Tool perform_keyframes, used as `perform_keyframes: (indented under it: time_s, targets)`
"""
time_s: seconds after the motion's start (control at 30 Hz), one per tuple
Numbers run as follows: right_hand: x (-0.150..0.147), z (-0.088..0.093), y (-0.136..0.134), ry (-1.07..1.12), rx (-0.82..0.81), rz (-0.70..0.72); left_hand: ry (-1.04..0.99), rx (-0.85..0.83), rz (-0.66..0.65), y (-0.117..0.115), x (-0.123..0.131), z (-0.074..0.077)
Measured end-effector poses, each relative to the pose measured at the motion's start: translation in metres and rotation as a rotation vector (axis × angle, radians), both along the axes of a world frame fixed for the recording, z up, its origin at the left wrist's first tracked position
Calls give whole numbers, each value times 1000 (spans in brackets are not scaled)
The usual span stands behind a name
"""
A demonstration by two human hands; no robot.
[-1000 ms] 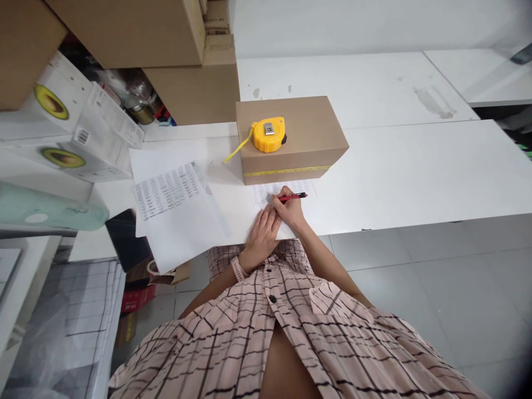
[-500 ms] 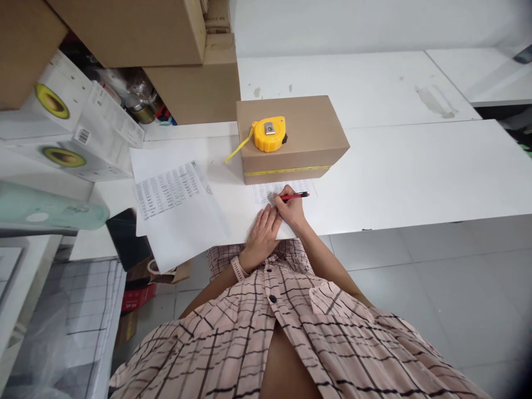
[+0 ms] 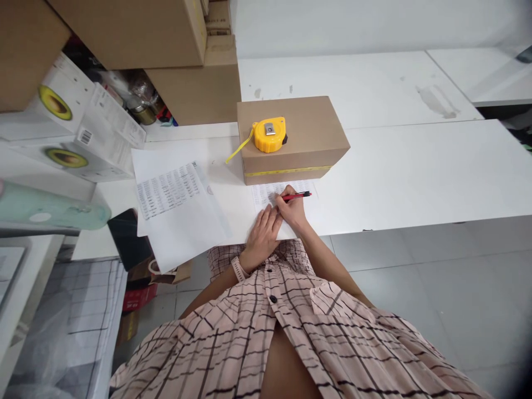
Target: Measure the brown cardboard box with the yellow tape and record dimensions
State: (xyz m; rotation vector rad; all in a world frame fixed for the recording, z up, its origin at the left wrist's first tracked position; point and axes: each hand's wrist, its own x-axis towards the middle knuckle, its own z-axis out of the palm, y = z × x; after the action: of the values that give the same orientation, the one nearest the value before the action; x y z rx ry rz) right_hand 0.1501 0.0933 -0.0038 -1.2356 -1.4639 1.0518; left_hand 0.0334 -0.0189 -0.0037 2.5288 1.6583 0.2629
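A red and black pen point(image 3: 298, 196) is gripped in my right hand point(image 3: 292, 209), which rests on a printed sheet point(image 3: 262, 194) at the table's front edge. My left hand point(image 3: 263, 231) lies flat on the lower part of that sheet, fingers stretched out, close beside the right. The pen's tip is hidden behind my fingers. Just behind the sheet sits a closed cardboard box point(image 3: 307, 130), which seems to cover the sheet's far edge. On top of the box is a yellow tape measure point(image 3: 270, 134) with a yellow strap hanging over the left side.
More printed papers point(image 3: 183, 227) lie to the left, overhanging the front edge of the white table point(image 3: 399, 172). Near them are a dark phone-like slab point(image 3: 128, 238) and a pale green bottle point(image 3: 54, 208). Avocado-printed boxes point(image 3: 83, 127) and large cartons point(image 3: 195, 91) are stacked at the back left.
The view has shifted very slightly. Both hands, the pen, the box and the tape measure keep practically the same places.
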Motion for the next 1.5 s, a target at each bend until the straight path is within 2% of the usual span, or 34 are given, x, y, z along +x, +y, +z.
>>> perform_keyframes:
  time_s: [0.2, 0.37, 0.73, 1.5]
  targets:
    - [0, 2, 0, -11, 21, 11, -14, -3, 2, 0, 0, -2]
    - [0, 3, -1, -9, -23, 11, -23, -5, -2, 0, -1, -4]
    - [0, 4, -1, 12, 1, -10, -6, -13, 5, 0, 0, 3]
    - [-1, 3, 0, 0, -16, -29, -1, -1, 3, 0, -1, 0]
